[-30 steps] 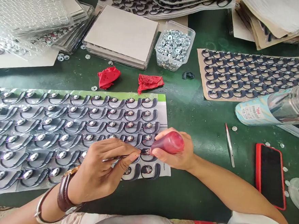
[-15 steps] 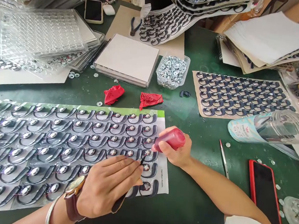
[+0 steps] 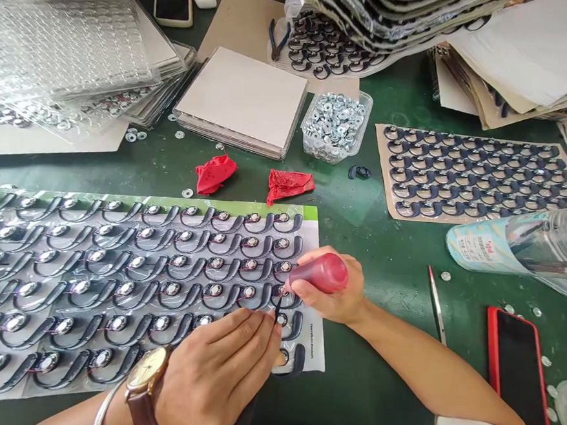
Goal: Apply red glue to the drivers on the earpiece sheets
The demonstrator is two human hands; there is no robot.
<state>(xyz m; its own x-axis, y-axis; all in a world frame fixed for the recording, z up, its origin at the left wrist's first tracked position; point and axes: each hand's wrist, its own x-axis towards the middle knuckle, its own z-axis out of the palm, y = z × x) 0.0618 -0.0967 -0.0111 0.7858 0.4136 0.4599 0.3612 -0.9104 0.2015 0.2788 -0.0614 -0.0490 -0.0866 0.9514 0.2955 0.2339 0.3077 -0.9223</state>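
My left hand (image 3: 226, 370), with a watch on the wrist, is closed around black tweezers (image 3: 278, 308). Their dark tip rests at a small round metal-topped part (image 3: 278, 291) near the right edge of the sheet. My right hand (image 3: 343, 297) grips a red squeeze bottle (image 3: 321, 271), tilted so that its nozzle meets the same part beside the tweezer tip. A clear-covered sheet (image 3: 316, 351) bears rows of black curved pieces (image 3: 231, 268), each with a round silvery part. My fingers hide some pieces in the lower rows.
Beyond the sheet lie two red crumpled scraps (image 3: 215, 174) and a clear tub of metal washers (image 3: 335, 129). Stacked sheets (image 3: 243, 99) stand behind. To the right are silver tweezers (image 3: 436, 307), a red-cased phone (image 3: 519, 378), a clear bottle (image 3: 509, 244) and another filled sheet (image 3: 396, 194).
The bottle's nozzle and the tweezer tip have come together at one round part. My left hand has shifted right and slightly down. The camera view has moved a little.
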